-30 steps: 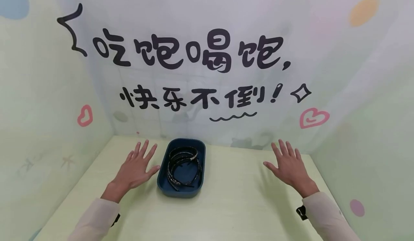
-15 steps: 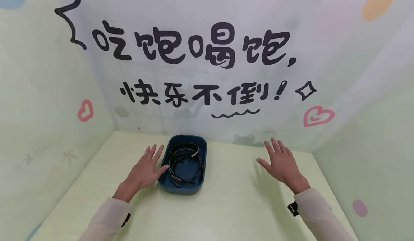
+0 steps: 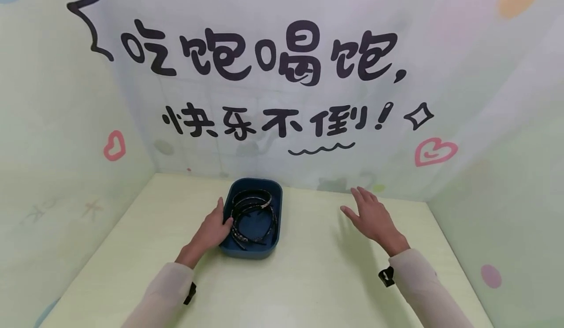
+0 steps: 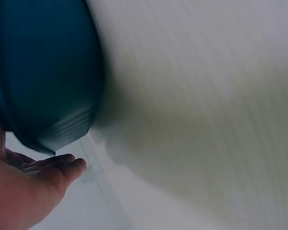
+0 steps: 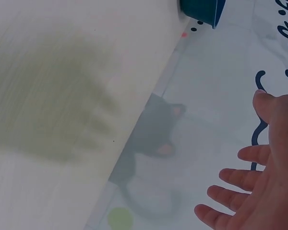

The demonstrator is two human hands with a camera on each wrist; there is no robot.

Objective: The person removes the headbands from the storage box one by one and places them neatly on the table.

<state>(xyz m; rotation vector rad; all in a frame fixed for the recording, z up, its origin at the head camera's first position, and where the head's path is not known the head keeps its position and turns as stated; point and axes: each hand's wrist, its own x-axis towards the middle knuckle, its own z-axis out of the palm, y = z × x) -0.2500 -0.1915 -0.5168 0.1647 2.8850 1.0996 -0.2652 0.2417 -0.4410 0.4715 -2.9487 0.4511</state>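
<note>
A dark blue plastic box (image 3: 251,253) stands on the table near the back wall, left of the middle. Inside lie several black headbands (image 3: 252,196), some with speckled, glittery stretches. My left hand (image 3: 214,228) is at the box's left side, its thumb over the rim and its fingers down along the outer wall. The left wrist view shows these fingers (image 4: 62,167) beside the box's wall; how firmly they press cannot be seen. My right hand (image 3: 372,218) hovers above the table to the right, fingers relaxed and apart, holding nothing.
The pale wooden table (image 3: 304,279) is closed in by printed walls on the left, back and right. Black lettering (image 3: 282,122) and pink hearts decorate the walls. A dark strap device (image 3: 387,276) shows beneath the right sleeve, another under the left.
My left hand has moved right onto the box's left edge, its fingers dropping along the outer side. My right hand has drifted a little left. The view has shifted slightly; the box stays put.
</note>
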